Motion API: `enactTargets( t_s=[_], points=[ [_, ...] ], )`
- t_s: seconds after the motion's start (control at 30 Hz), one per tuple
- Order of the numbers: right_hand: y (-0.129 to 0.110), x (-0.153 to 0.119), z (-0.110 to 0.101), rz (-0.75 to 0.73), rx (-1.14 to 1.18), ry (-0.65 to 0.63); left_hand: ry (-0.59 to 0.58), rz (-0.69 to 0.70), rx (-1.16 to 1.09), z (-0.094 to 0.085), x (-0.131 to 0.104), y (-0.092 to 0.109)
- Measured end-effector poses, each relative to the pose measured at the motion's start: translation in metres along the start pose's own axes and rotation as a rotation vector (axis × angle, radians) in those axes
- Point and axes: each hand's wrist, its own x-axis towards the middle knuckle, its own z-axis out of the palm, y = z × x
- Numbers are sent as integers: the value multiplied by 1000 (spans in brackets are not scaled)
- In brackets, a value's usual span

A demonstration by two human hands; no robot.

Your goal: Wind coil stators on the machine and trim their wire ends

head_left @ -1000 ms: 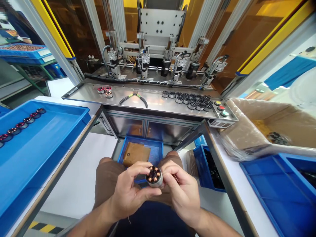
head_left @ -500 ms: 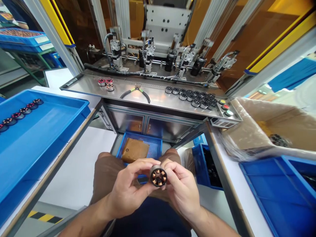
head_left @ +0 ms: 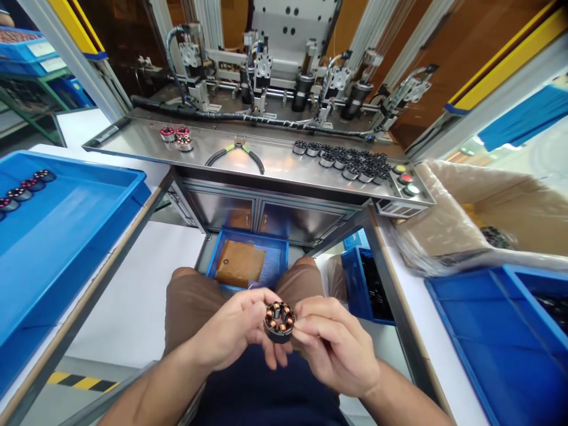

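Observation:
A round motor stator [head_left: 279, 332] with a black rim and copper windings sits between my two hands above my lap, its open face tilted up towards me. My left hand [head_left: 242, 325] grips it from the left, with the thumb at its side and the other fingers curled beneath. At its right edge, my right hand [head_left: 339, 343] has thumb and forefinger pinched together against the rim. Whether a thin wire end is also in that pinch cannot be made out.
On the steel ledge [head_left: 142, 145] lie red-topped stators [head_left: 183, 142], green-and-black pliers [head_left: 239, 148] and several black stators [head_left: 350, 160]. Control buttons [head_left: 404, 178] sit at its right end. A blue tray [head_left: 89, 219] stands left; a lined carton [head_left: 444, 231] and blue bin [head_left: 470, 307] stand right.
The stator has been turned so its open face points more upward. My left fingers have shifted underneath it, and my right fingers have moved to its right edge. The camera view has shifted slightly.

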Motion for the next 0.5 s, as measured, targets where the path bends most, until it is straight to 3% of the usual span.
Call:
enactTargets(
  t_s=[0.07,0.2,0.4,0.5],
  points=[
    [2,2,-1,-46,4,17,-11,-94,-22,1,2,3],
    [6,3,-2,-126,23,21,68,-11,-32,4,2,3],
    [20,-4,-9,64,147,49,83,88,-6,2,-2,-1],
    [21,3,-13,22,161,-31,86,86,0,2,-2,-2]
  ],
)
